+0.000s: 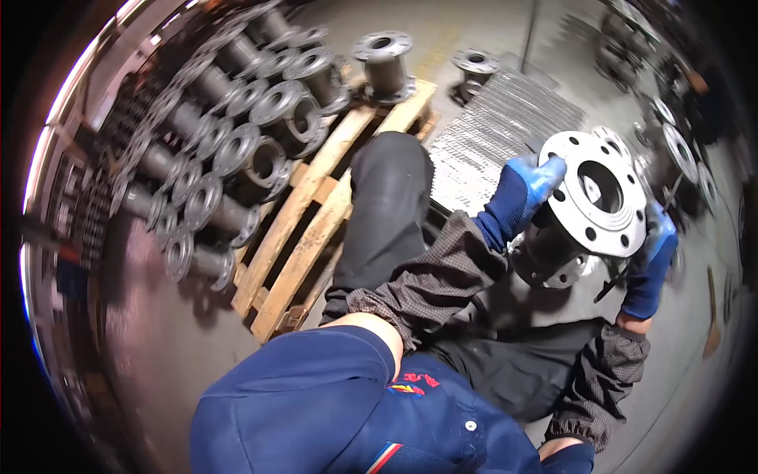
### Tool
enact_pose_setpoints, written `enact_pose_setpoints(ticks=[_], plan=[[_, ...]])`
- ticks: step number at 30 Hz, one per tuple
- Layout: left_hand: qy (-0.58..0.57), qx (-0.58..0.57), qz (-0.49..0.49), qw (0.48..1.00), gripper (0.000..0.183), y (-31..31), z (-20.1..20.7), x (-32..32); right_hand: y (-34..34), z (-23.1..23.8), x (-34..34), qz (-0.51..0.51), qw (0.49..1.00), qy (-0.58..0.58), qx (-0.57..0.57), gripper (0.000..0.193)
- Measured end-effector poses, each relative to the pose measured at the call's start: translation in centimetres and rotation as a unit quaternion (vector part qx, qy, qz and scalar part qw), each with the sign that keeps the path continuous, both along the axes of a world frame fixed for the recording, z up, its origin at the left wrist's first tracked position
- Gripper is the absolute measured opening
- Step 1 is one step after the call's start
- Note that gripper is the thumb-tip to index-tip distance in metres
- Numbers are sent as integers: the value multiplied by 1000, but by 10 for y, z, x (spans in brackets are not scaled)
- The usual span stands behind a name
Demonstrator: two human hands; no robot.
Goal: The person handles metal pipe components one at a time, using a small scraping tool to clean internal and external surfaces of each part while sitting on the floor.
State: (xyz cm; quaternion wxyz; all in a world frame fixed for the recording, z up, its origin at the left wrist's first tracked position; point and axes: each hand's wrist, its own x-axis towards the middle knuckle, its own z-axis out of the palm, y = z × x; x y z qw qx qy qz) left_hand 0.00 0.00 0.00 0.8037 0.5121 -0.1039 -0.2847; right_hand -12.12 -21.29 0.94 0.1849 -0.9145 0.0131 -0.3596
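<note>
Pretty plain grey floor (150,347) in here from where I'm standing, kinda shiny and pinkish over on the left. There's a slatted wooden pallet (306,257) sitting on it, plus a ribbed metal panel (482,134) that really catches the glare. Long bright white strip (54,114) down the left side too, lamp or window, can't tell.

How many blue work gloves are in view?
2: one on the left hand, gripping the left rim of the grey metal flanged pipe; one on the right hand, at its right rim. Others may be hidden in shadow.
</note>
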Motion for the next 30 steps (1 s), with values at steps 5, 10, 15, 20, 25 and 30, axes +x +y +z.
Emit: enact_pose_setpoints(ticks=[5,10,15,20,25,30], plan=[[61,30,130,989,28,43,-51,17,19,-46,54,-39,947,176,267,24],[-75,62,228,969,27,65,-92,87,37,-105,150,119,915,127,365,28],[-119,87,236,960,30,100,-116,114,80,-111,189,215,838,122,486,30],[-222,140,282,923,28,96,-150,161,72,-129,199,191,841,179,473,31],[-182,77,118,973,24,103,-148,219,64,-108,204,181,969,144,88,29],[-244,187,129,943,25,100,-128,235,102,-82,171,70,875,178,444,26]])
